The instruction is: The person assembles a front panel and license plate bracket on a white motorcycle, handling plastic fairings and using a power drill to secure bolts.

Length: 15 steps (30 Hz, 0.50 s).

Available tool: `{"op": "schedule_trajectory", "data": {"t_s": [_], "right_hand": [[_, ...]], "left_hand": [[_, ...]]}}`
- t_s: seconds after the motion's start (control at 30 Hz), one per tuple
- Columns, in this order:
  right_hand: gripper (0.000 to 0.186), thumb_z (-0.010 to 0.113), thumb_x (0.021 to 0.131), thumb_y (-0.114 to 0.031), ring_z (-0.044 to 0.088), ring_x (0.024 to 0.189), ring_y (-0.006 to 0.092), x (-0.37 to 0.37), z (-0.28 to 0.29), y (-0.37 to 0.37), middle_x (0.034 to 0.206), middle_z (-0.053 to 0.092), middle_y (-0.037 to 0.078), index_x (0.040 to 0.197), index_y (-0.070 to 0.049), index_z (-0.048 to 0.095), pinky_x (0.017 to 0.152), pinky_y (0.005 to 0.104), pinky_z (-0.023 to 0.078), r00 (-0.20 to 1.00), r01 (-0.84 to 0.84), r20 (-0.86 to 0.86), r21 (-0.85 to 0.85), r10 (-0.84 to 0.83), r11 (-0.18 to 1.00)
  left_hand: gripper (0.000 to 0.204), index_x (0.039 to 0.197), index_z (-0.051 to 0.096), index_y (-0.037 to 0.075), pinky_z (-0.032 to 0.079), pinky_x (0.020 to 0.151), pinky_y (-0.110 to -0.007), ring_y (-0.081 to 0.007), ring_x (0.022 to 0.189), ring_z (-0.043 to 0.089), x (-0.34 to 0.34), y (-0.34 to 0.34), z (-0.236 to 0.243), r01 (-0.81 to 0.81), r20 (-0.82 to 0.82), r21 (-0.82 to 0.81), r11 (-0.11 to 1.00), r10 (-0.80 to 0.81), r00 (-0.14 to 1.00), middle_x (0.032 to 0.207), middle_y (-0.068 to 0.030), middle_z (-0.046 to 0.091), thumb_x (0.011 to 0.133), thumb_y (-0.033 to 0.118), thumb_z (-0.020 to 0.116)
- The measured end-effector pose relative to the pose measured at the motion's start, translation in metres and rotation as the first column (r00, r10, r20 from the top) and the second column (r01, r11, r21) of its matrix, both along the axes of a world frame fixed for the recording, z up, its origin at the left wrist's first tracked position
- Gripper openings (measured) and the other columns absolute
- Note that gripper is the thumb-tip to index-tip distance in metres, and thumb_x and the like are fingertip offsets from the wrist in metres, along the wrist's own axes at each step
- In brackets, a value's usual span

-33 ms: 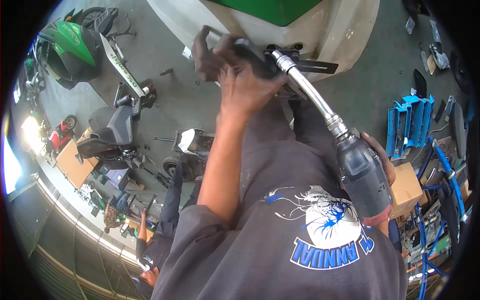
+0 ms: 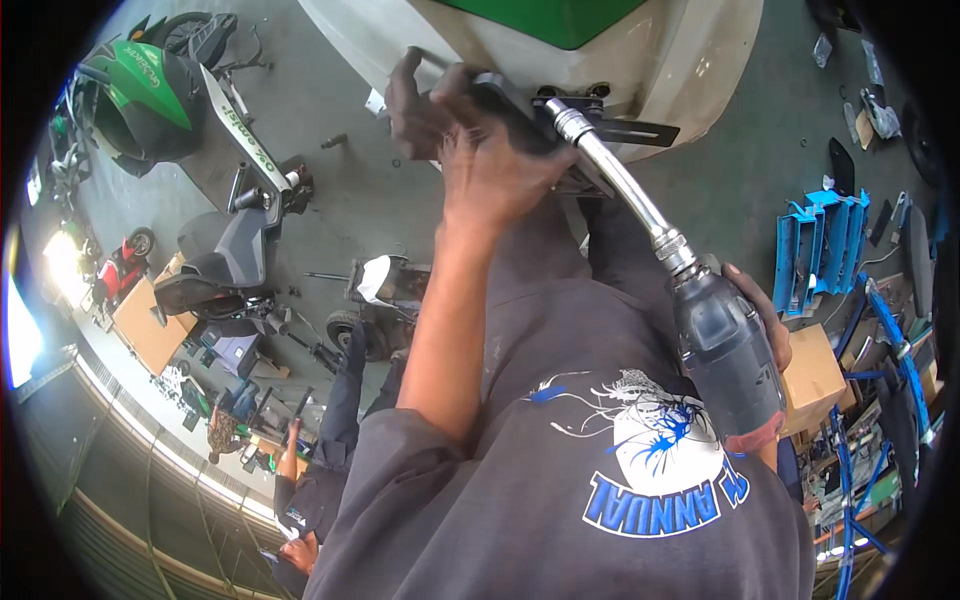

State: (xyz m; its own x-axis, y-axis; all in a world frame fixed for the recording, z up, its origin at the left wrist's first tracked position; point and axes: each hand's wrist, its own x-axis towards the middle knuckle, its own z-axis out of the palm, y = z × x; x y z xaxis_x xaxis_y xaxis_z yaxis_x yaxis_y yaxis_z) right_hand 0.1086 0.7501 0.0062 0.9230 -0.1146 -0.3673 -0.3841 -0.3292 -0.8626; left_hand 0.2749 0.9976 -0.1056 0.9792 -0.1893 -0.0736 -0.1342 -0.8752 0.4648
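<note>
My right hand (image 2: 768, 320) is wrapped around a black impact wrench (image 2: 725, 350), mostly on its far side. From the wrench a long chrome extension (image 2: 625, 185) runs up and left. The socket (image 2: 570, 120) on its end sits at a fastener on a black bracket (image 2: 635, 132), under the white and green body panel (image 2: 690, 60). Left of the socket, my left hand (image 2: 485, 165) grips a dark part (image 2: 510, 115) with curled fingers, slightly blurred. The palm hides much of that part, so its kind is unclear.
Blue metal parts (image 2: 822, 250) and a cardboard box (image 2: 812, 375) are on the right. A green scooter (image 2: 150, 95), a dark motorcycle seat (image 2: 225, 260) and a small wheeled frame (image 2: 390, 285) stand on the left. Another person (image 2: 305, 500) works at lower left.
</note>
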Motion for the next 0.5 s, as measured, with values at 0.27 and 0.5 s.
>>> {"op": "schedule_trajectory", "data": {"t_s": [0.27, 0.5], "right_hand": [[0.060, 0.068, 0.085, 0.000, 0.064, 0.111, 0.0262, -0.030, -0.002, 0.004, 0.131, 0.057, 0.023, 0.140, 0.005, 0.044, 0.097, 0.0339, 0.052, 0.999, -0.036, -0.036, 0.014, 0.037, 0.999], [0.064, 0.080, 0.070, -0.001, 0.073, 0.090, 0.0236, -0.014, 0.016, 0.028, 0.107, 0.071, 0.019, 0.129, 0.005, 0.056, 0.079, 0.0303, 0.059, 0.997, 0.030, 0.066, -0.079, -0.024, 0.996]], "left_hand": [[0.109, 0.130, 0.022, 0.001, 0.024, 0.096, -0.060, -0.0445, 0.124, 0.021, 0.003, -0.012, 0.007, -0.025, 0.046, -0.150, 0.988, 0.032, 0.998, 0.132, -0.0311, 0.022, 0.053, 0.038, 0.090], [0.104, 0.128, 0.025, 0.002, 0.017, 0.091, -0.059, -0.0416, 0.117, 0.019, -0.001, -0.014, 0.000, -0.037, 0.020, -0.092, 0.995, 0.039, 0.999, 0.126, -0.0308, 0.021, 0.052, 0.038, 0.088]]}}
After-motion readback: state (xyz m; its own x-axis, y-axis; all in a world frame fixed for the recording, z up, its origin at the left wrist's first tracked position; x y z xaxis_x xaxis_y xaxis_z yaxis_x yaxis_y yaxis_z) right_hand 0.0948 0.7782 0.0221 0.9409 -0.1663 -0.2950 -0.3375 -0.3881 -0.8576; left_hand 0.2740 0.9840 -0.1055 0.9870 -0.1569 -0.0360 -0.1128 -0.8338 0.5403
